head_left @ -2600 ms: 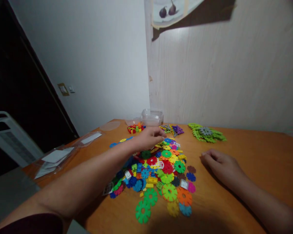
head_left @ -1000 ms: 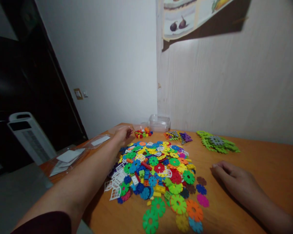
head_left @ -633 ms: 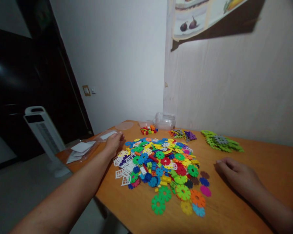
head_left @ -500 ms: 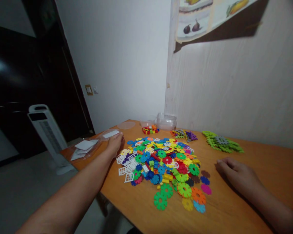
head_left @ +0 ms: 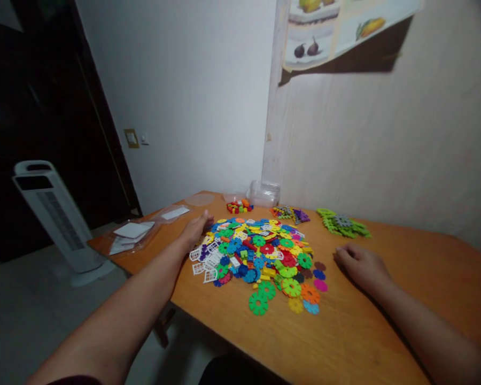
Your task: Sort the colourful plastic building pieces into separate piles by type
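Note:
A large heap of colourful plastic pieces point(head_left: 260, 248), mostly notched discs with some bricks and white lattice window pieces point(head_left: 210, 259), lies on the wooden table. My left hand point(head_left: 195, 231) rests on its edge at the heap's back left side, thumb up and fingers stretched along the pieces, holding nothing that I can see. To the right of the heap, my right hand point(head_left: 358, 262) lies on the tabletop with its fingers loosely curled in and nothing visible in them. Beside it are loose discs, among them a magenta disc point(head_left: 320, 285) and an orange disc point(head_left: 310, 293).
At the back stand clear plastic tubs point(head_left: 264, 193), near small red and yellow bricks point(head_left: 239, 206), purple and grey pieces point(head_left: 292, 214) and green snowflake pieces point(head_left: 342, 223). Plastic bags with white paper point(head_left: 132, 231) lie at the left table edge. A white tower fan point(head_left: 58, 214) stands on the floor.
My left hand has shifted toward the heap's back edge, its thumb now raised. My right hand stays resting on the table. The view has turned slightly right.

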`<state>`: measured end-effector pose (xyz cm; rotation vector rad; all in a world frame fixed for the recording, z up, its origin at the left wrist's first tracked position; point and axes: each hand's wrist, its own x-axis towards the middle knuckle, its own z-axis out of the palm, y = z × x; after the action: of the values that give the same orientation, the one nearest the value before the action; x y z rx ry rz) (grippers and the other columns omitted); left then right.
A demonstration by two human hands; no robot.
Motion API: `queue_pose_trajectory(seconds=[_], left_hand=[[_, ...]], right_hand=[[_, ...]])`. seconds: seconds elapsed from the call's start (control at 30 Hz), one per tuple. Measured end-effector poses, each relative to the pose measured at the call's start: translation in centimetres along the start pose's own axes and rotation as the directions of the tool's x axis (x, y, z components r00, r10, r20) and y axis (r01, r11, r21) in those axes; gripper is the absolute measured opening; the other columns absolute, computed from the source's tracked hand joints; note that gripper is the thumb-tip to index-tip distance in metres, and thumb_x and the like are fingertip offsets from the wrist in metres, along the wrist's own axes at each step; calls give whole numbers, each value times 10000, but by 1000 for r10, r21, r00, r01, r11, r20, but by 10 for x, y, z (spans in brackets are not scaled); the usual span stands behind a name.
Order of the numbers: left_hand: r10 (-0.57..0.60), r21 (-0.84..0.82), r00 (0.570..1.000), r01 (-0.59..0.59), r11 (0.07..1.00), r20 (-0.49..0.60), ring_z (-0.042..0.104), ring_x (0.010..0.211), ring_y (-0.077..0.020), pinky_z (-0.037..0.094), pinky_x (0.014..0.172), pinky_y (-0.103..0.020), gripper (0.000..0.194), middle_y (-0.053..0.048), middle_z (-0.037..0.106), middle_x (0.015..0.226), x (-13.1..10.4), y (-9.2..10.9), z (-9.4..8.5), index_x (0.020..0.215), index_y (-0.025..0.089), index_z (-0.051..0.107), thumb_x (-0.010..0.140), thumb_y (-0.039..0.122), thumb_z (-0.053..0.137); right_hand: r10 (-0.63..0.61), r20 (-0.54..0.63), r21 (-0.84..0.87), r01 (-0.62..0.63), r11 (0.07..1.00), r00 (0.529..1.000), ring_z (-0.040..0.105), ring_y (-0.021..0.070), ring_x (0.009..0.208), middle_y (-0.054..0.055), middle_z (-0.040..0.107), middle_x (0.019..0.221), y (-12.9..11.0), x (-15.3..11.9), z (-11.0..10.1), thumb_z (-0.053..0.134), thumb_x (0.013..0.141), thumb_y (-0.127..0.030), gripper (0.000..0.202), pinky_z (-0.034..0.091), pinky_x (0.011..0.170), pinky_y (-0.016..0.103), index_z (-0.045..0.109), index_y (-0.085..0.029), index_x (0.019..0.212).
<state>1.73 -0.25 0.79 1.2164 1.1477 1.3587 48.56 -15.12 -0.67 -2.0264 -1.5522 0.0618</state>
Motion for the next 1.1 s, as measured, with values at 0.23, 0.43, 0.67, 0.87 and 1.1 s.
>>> queue_pose_trajectory(seconds=[0.23, 0.43, 0.67, 0.87, 1.1], left_hand=[[-47, -41, 994, 51, 998, 95, 658, 1197, -306, 492, 988, -375, 642, -215, 715, 1221, 0, -2, 4, 1069, 115, 724, 805, 698, 683], [-75, -76, 986, 87, 993, 147, 653, 1208, -285, 495, 985, -355, 632, -208, 696, 1275, 3, -5, 5, 1102, 125, 723, 849, 697, 632], [-9, -81, 999, 13, 997, 53, 689, 1112, -260, 500, 993, -356, 641, -182, 731, 1175, 9, -7, 5, 1062, 130, 725, 834, 721, 628], [105, 31, 990, -103, 994, -90, 676, 1139, -283, 494, 1026, -405, 666, -170, 730, 1156, 16, -12, -4, 1015, 149, 726, 822, 770, 583], [116, 9, 989, -116, 993, -94, 707, 1063, -273, 506, 1032, -435, 634, -177, 740, 1086, 29, -21, -16, 995, 133, 708, 862, 732, 552]], right_hand=[[7, 18, -58, -6, 998, 1000, 611, 198, 704, 44, 695, 749, -1, 1, 1, 456, 913, -478, 356, 347, 604, 282, 679, -215, 824], [-6, -5, -62, 5, 998, 1000, 590, 185, 694, 48, 697, 762, -7, -1, 0, 476, 899, -423, 292, 333, 595, 270, 640, -211, 784], [-12, -25, -39, 11, 999, 1000, 591, 180, 698, 33, 692, 742, -6, 0, 2, 483, 903, -416, 286, 341, 603, 259, 619, -218, 749], [11, 22, -56, -10, 998, 1000, 604, 191, 698, 28, 695, 737, -8, -1, 1, 464, 919, -453, 323, 342, 605, 270, 644, -226, 777], [-4, 41, -36, 5, 999, 999, 620, 200, 744, 44, 714, 797, -14, -5, 2, 459, 933, -437, 305, 370, 644, 280, 663, -225, 852]])
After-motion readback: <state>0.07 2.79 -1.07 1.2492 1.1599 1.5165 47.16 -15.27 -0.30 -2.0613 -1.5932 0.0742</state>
